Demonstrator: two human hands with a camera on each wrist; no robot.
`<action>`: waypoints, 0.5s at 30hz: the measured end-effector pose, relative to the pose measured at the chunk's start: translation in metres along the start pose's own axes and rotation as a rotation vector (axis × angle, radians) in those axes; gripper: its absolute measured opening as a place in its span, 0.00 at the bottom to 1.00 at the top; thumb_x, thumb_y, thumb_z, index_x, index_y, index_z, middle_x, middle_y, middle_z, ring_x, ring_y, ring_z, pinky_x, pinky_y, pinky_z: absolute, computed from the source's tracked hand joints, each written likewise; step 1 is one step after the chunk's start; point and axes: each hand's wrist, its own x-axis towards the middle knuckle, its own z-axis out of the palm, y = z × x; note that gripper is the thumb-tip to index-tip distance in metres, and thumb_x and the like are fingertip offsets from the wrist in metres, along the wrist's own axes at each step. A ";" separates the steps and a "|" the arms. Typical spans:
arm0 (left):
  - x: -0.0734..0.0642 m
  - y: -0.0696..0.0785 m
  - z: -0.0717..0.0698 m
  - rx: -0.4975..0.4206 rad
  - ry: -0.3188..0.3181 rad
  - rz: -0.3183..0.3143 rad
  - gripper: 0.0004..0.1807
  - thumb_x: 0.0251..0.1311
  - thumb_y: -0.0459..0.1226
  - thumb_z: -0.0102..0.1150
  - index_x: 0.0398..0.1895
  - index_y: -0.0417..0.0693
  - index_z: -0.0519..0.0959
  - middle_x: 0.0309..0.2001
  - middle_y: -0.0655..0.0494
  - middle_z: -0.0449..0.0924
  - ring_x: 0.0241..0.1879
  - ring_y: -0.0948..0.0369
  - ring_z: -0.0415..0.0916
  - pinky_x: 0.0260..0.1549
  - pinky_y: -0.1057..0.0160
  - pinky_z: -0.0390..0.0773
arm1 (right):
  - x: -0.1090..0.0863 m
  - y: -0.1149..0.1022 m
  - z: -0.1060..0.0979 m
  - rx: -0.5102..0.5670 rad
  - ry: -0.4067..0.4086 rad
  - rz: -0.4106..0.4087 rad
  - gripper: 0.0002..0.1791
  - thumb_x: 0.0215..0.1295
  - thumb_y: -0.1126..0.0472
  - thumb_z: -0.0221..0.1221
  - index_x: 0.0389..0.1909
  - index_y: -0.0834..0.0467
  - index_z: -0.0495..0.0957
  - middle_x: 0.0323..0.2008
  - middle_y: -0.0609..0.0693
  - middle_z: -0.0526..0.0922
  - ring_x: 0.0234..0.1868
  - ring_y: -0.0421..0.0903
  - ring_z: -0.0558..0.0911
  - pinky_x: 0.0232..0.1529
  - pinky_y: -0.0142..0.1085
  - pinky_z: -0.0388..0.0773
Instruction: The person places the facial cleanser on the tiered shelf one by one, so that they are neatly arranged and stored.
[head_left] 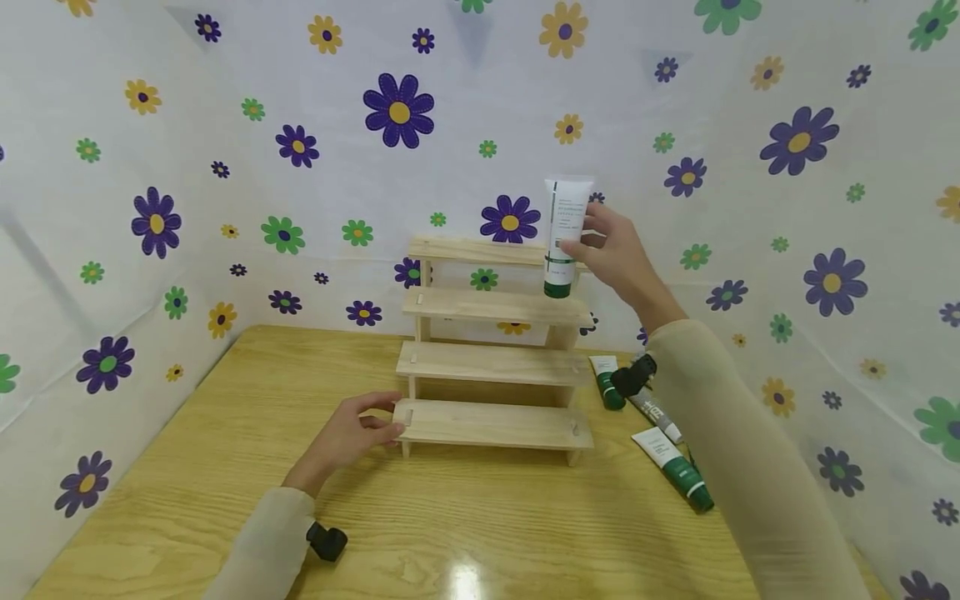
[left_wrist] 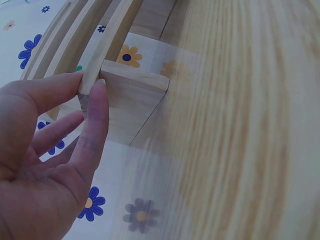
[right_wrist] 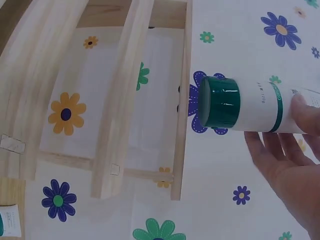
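A white squeeze tube (head_left: 567, 218) with a dark green cap is held upright, cap down, in my right hand (head_left: 618, 254). In the right wrist view the tube's green cap (right_wrist: 219, 102) hangs apart from the edge of the top shelf (right_wrist: 182, 100). The four-step wooden display rack (head_left: 491, 362) stands on the table. At its lowest step (head_left: 491, 422), my left hand (head_left: 348, 437) pinches the left end between thumb and forefinger. The left wrist view shows these fingers (left_wrist: 95, 115) on the end of that board (left_wrist: 107, 50).
Right of the rack lie several more tubes: a small white and green one (head_left: 607, 383), a grey one (head_left: 658, 414) and a larger white and green one (head_left: 673, 468). Flower-printed white sheeting (head_left: 465, 50) surrounds the wooden table (head_left: 450, 508) at the back and sides.
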 end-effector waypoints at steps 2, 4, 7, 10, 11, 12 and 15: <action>0.000 0.000 0.000 -0.004 -0.002 -0.001 0.34 0.68 0.35 0.66 0.74 0.37 0.67 0.65 0.32 0.70 0.47 0.55 0.87 0.43 0.58 0.90 | 0.008 -0.003 0.004 0.029 0.029 -0.018 0.31 0.74 0.61 0.62 0.75 0.54 0.65 0.72 0.59 0.74 0.69 0.60 0.77 0.72 0.56 0.73; 0.000 0.000 0.000 -0.009 -0.004 -0.003 0.34 0.68 0.35 0.66 0.74 0.37 0.67 0.65 0.32 0.70 0.46 0.55 0.87 0.43 0.58 0.90 | 0.017 -0.005 0.008 0.059 0.056 -0.034 0.31 0.73 0.61 0.62 0.74 0.54 0.66 0.71 0.58 0.75 0.69 0.58 0.77 0.72 0.54 0.74; 0.001 0.000 0.000 -0.012 -0.005 -0.005 0.34 0.68 0.35 0.67 0.74 0.38 0.68 0.65 0.32 0.70 0.46 0.56 0.87 0.42 0.59 0.90 | 0.029 -0.008 0.015 0.083 0.088 -0.041 0.30 0.73 0.62 0.62 0.74 0.54 0.67 0.71 0.56 0.75 0.68 0.56 0.77 0.72 0.53 0.75; 0.001 -0.001 -0.001 -0.007 -0.004 -0.009 0.33 0.68 0.35 0.67 0.74 0.38 0.68 0.66 0.33 0.70 0.45 0.56 0.87 0.42 0.59 0.90 | 0.040 -0.009 0.022 0.110 0.112 -0.057 0.28 0.73 0.65 0.61 0.72 0.55 0.69 0.69 0.56 0.77 0.67 0.56 0.78 0.70 0.51 0.77; 0.001 -0.001 -0.001 -0.004 -0.005 -0.009 0.33 0.68 0.35 0.66 0.74 0.38 0.68 0.66 0.33 0.70 0.45 0.56 0.87 0.43 0.59 0.90 | 0.044 -0.008 0.024 0.113 0.119 -0.058 0.28 0.73 0.65 0.61 0.72 0.55 0.69 0.69 0.56 0.77 0.66 0.56 0.79 0.69 0.50 0.78; 0.001 -0.001 -0.001 -0.002 -0.005 -0.010 0.34 0.68 0.35 0.66 0.74 0.38 0.68 0.66 0.33 0.70 0.45 0.56 0.87 0.43 0.59 0.90 | 0.047 -0.008 0.027 0.119 0.124 -0.059 0.28 0.73 0.66 0.61 0.72 0.55 0.69 0.69 0.56 0.77 0.66 0.56 0.79 0.68 0.49 0.79; 0.000 -0.002 -0.001 -0.004 -0.002 -0.012 0.33 0.68 0.34 0.66 0.74 0.38 0.68 0.66 0.33 0.70 0.45 0.56 0.87 0.43 0.59 0.90 | 0.057 -0.005 0.036 0.133 0.128 -0.071 0.28 0.73 0.67 0.60 0.72 0.55 0.69 0.68 0.56 0.77 0.65 0.56 0.79 0.67 0.48 0.80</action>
